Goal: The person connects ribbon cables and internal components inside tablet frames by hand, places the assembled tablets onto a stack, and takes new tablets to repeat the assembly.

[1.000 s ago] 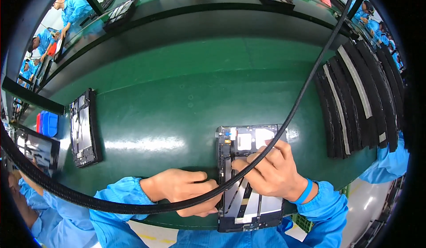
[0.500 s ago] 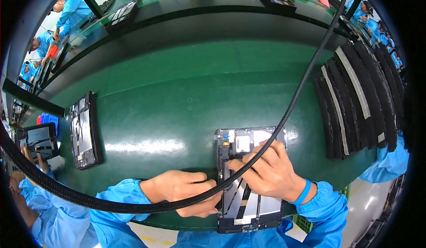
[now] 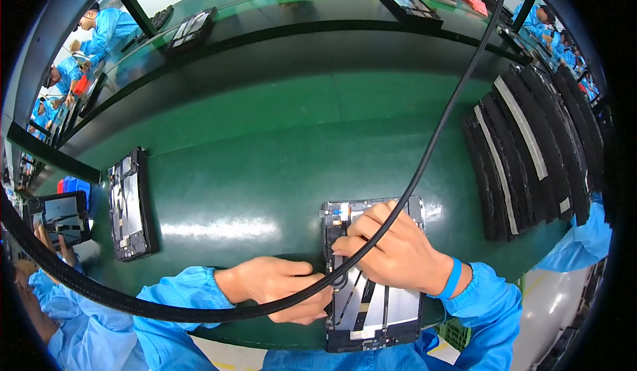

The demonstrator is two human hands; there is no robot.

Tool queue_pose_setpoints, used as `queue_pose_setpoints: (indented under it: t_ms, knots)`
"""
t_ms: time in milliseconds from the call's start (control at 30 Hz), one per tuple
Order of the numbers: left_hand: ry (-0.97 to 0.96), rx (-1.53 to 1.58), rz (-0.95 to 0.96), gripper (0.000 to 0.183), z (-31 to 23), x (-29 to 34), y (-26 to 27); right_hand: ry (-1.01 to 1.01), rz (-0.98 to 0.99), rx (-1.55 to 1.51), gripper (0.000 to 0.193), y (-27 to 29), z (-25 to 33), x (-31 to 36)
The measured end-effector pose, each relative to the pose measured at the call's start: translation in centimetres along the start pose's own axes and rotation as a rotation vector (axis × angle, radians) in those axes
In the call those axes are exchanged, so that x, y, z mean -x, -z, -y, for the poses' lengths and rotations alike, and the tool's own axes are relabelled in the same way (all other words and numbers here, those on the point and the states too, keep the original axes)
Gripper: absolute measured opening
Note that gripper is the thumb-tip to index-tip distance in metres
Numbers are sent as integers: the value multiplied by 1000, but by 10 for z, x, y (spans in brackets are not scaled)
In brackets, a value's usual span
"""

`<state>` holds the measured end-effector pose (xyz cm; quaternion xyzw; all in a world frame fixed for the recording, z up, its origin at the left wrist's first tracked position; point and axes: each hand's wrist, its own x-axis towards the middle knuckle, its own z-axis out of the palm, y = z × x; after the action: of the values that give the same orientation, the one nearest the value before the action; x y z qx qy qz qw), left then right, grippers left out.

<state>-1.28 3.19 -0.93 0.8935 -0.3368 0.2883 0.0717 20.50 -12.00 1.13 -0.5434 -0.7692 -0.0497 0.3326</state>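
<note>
We observe an opened flat device, dark-framed with silvery panels and black strips inside, lying face up at the near edge of the green table, right of centre. The left hand rests beside its left edge, fingers curled and tips meeting the frame; we cannot tell whether they grip it. The right hand, with a blue wristband below it, is arched over the upper half, fingers bent and drawn together; whether anything is pinched between the fingertips we cannot tell, the hand itself hiding them. A black braided cable crosses our view in front of both hands. Well apart to the left we note a second opened device on the table; to the right, overlapping dark slabs, some bearing pale strips. At far left, a co-worker's hand holds a similar unit.
</note>
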Motion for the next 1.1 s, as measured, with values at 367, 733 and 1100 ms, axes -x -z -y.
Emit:
queue_pose_setpoints:
  t_ms: [367, 733, 1100]
  knots:
    - [36, -41, 2, 36, 2, -2, 6, -34, -24, -177, 27, -9, -10, -3]
    - [-27, 44, -4, 30, 25, -5, 2, -173, -57, -473, 30, -6, -16, -6]
    - [27, 91, -37, 30, 48, -12, 8, -299, -2, -619, 31, -1, -20, -8]
